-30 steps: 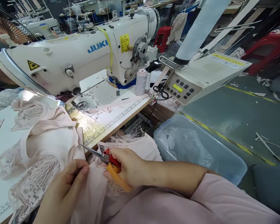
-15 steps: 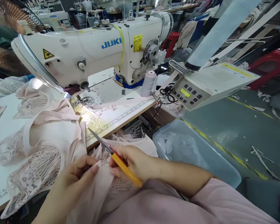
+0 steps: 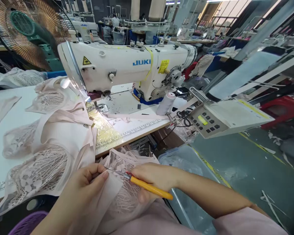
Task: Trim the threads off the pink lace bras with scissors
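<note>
One pair of scissors (image 3: 150, 189) at a pale pink garment (image 3: 126, 199)

A sewing machine (image 3: 122, 62) stands on a white table (image 3: 14, 120) spread with lace pieces (image 3: 44, 166), a fan (image 3: 26, 24) behind. Before the table's edge, the left hand (image 3: 84, 184) pinches the garment's edge; the right hand (image 3: 159, 176) grips the scissors' handles, blades pointing left.

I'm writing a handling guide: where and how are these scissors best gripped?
Likely by their orange handle, coming from the right, where the right hand holds them: the blades point left toward the left hand, so the handle end lies away from the tips.
</note>
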Motion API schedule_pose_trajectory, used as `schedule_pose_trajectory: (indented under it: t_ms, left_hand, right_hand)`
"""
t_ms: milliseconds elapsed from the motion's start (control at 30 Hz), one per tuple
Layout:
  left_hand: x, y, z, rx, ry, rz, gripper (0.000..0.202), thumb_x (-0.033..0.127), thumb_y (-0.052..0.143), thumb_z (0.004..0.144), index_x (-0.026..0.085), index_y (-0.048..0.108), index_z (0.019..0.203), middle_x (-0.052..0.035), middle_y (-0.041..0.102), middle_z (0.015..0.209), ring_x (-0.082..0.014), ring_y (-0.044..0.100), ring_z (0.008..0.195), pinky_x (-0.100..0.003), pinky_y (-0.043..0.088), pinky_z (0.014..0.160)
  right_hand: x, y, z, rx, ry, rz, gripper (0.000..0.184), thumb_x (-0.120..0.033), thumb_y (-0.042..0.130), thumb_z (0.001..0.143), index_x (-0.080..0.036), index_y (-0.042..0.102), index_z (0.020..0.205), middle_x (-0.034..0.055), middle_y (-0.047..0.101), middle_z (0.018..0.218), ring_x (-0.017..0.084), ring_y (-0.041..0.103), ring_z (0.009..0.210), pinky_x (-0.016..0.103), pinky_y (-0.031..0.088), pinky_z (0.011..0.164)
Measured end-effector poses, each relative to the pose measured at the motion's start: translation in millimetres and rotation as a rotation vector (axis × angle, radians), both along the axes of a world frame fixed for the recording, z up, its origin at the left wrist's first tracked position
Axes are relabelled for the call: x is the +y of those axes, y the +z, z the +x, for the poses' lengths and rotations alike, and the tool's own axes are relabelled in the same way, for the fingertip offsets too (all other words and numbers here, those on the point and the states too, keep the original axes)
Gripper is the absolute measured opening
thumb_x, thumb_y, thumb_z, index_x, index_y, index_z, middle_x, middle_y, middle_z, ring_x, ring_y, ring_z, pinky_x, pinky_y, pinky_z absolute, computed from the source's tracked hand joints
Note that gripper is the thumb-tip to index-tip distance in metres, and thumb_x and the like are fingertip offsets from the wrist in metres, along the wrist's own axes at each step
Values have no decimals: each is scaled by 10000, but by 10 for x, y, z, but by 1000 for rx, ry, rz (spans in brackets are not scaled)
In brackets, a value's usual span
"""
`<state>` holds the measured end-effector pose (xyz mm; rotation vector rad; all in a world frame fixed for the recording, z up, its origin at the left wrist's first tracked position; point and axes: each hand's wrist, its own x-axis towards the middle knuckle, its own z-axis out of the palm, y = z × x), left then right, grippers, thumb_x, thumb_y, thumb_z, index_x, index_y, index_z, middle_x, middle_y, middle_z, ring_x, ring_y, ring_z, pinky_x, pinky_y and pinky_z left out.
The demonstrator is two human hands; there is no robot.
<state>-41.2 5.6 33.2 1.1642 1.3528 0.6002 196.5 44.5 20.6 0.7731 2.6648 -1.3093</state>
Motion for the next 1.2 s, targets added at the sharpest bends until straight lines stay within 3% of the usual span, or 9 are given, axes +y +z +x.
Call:
schedule_pose_trajectory:
  t_ms: [200, 433, 667, 1000, 1100, 1200]
  left_hand:
    - [-29, -43, -8, -36, 61, 11, 298, 464, 613, 746, 174, 573, 690, 51, 494, 569, -85, 383, 517, -185, 315, 485]
    - [-23, -137, -43, -77, 61, 12, 355, 521, 618, 734, 175, 560, 687, 46, 500, 570, -86, 377, 516, -177, 310, 474]
    - [-22, -50, -19, -45, 49, 1, 370, 527, 627, 704, 173, 532, 652, 71, 426, 537, -77, 305, 499, -179, 260, 464]
    - [-2, -62, -57, -10, -17, 18, 324, 491, 585, 753, 180, 544, 669, 51, 438, 581, -100, 343, 536, -211, 274, 510]
    - [4, -27, -74, 42, -22, 41, 320, 480, 570, 772, 171, 569, 688, 48, 453, 594, -101, 361, 549, -208, 294, 521]
    - [4, 43, -89, 108, -32, 73, 325, 484, 567, 769, 170, 596, 690, 38, 488, 600, -109, 407, 566, -208, 329, 540]
  right_hand:
    - [-70, 65, -23, -143, -67, 108, 551, -728, 555, 695, -187, 454, 721, 2, 486, 676, 117, 365, 537, 231, 264, 490]
    - [-79, 131, -37, -197, -106, 106, 458, -627, 562, 756, -188, 442, 704, -8, 479, 655, 114, 361, 542, 226, 242, 478]
    - [-69, 124, -53, -200, -159, 41, 454, -598, 573, 771, -184, 415, 670, -36, 416, 595, 96, 353, 512, 215, 232, 457]
    - [-61, 88, -62, -179, -207, 78, 428, -519, 631, 765, -180, 415, 618, -45, 394, 558, 87, 334, 496, 215, 212, 456]
    - [-35, 72, -31, -150, -214, 94, 409, -472, 623, 787, -182, 401, 602, -43, 393, 553, 87, 339, 501, 217, 214, 468]
    - [5, 52, 16, -81, -240, 71, 439, -518, 577, 805, -189, 364, 608, -41, 391, 558, 86, 330, 497, 216, 219, 465]
